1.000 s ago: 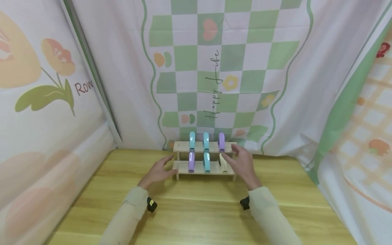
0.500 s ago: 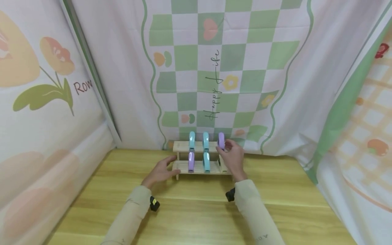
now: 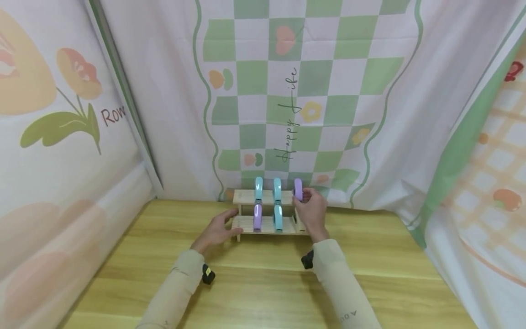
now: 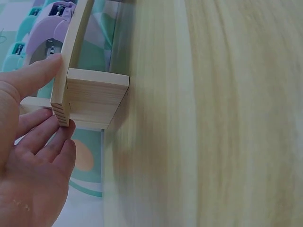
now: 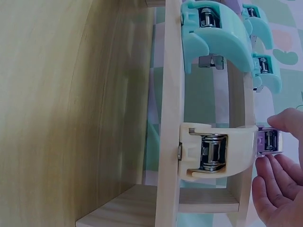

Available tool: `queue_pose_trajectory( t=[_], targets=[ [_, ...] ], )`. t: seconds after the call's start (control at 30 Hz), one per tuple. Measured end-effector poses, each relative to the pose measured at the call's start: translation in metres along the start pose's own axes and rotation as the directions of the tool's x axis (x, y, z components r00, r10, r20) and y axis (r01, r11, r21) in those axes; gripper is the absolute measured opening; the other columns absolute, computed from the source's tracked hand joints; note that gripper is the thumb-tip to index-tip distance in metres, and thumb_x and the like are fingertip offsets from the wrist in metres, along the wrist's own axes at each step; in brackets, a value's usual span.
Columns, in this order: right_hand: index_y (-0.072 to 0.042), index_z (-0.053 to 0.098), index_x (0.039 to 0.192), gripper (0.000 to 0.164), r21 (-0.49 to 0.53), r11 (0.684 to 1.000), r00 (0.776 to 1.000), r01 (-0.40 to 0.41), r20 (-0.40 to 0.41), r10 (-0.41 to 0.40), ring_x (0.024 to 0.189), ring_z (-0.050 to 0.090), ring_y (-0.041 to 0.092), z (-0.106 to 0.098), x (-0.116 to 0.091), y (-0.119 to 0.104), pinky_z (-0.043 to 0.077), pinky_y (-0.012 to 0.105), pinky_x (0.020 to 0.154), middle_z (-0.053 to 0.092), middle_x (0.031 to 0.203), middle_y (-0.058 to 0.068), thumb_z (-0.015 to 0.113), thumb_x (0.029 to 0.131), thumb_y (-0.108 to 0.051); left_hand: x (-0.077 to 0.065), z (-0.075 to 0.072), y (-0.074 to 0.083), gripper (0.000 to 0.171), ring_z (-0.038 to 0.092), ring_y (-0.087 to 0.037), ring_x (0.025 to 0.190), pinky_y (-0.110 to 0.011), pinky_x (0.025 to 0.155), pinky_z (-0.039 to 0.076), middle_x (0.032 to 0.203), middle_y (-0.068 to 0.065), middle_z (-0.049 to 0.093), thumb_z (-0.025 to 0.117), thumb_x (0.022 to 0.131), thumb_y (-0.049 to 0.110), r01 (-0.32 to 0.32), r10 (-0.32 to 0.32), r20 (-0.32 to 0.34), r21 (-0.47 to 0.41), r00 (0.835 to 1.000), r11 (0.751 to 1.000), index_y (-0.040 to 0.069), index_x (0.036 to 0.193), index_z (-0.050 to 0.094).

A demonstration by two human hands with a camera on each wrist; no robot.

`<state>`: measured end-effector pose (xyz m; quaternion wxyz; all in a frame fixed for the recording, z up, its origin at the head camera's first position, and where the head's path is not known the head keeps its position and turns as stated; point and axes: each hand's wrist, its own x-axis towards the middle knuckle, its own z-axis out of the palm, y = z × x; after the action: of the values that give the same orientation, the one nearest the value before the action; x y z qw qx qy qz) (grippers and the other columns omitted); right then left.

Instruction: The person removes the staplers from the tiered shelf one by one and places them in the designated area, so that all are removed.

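A two-tier wooden rack carries small arched plastic tools with metal springs, which look like hole punches. On its upper tier stand two teal punches and a purple hole punch. My right hand pinches that purple punch between thumb and fingers. Below it, the cream punch on the lower tier is mostly hidden by this hand in the head view. Another purple punch and a teal punch share the lower tier. My left hand holds the rack's left end, thumb at the lower board.
The rack stands at the back of a wood-grain table. Close behind it hangs a green-checked curtain. More printed cloth hangs along the left side, and a patterned cloth on the right.
My right hand has moved left and inward from the rack's right end and taken hold of the upper purple punch. My left hand has shifted slightly right against the rack.
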<state>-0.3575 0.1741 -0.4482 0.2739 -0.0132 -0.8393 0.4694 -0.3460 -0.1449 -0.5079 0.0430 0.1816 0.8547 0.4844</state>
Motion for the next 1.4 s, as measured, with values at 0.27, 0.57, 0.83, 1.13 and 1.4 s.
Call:
queue_pose_trajectory(
  t=[0.27,0.57,0.83,1.13,1.4],
  targets=[
    [0.004,0.073,0.117,0.037,-0.044,0.999,1.000,-0.003,0.001,0.003,0.098,0.076,0.038,-0.006,0.005,0.005,0.068,0.049,0.085,0.077,0.108,0.024,0.081,0.083,-0.010,0.002,0.003,0.002,0.079,0.037,-0.044,0.156,-0.058,0.130,0.033,0.169,-0.017,0.040,0.078,0.097,0.027,0.004,-0.004,0.002,-0.003,1.000,1.000,0.006,0.162,0.039],
    [0.005,0.074,0.115,0.036,-0.043,0.998,0.999,0.048,0.008,-0.048,0.097,0.076,0.039,-0.023,0.003,0.014,0.068,0.050,0.084,0.077,0.109,0.026,0.083,0.083,-0.008,0.002,0.004,0.002,0.078,0.036,-0.045,0.156,-0.060,0.130,0.031,0.168,-0.018,0.040,0.079,0.097,0.026,0.004,-0.004,0.013,-0.014,1.000,1.000,0.005,0.161,0.040],
    [0.005,0.076,0.109,0.038,-0.049,0.997,0.995,0.054,-0.084,-0.058,0.092,0.076,0.040,-0.048,0.005,0.020,0.068,0.052,0.083,0.077,0.105,0.027,0.091,0.081,-0.014,-0.001,0.003,0.004,0.078,0.035,-0.046,0.156,-0.062,0.130,0.030,0.169,-0.018,0.039,0.078,0.097,0.025,0.010,-0.010,0.007,-0.034,1.000,0.999,0.006,0.162,0.039],
    [0.004,0.077,0.112,0.036,-0.077,0.996,0.976,0.040,-0.209,-0.055,0.091,0.077,0.038,-0.075,0.007,0.043,0.053,0.005,0.070,0.078,0.106,0.025,0.088,0.083,-0.014,-0.002,0.001,0.002,0.079,0.035,-0.047,0.156,-0.061,0.130,0.031,0.169,-0.019,0.038,0.077,0.098,0.026,0.020,-0.020,0.004,-0.012,1.000,1.000,0.005,0.162,0.037],
    [0.003,0.077,0.109,0.033,-0.052,0.997,0.943,-0.061,-0.329,0.041,0.091,0.075,0.036,-0.086,-0.001,0.068,0.041,-0.005,0.067,0.078,0.105,0.026,0.088,0.081,-0.012,-0.002,0.001,0.003,0.078,0.035,-0.047,0.156,-0.061,0.130,0.030,0.169,-0.020,0.037,0.077,0.098,0.024,0.009,-0.009,0.005,-0.011,1.000,1.000,0.003,0.162,0.037]
  ],
)
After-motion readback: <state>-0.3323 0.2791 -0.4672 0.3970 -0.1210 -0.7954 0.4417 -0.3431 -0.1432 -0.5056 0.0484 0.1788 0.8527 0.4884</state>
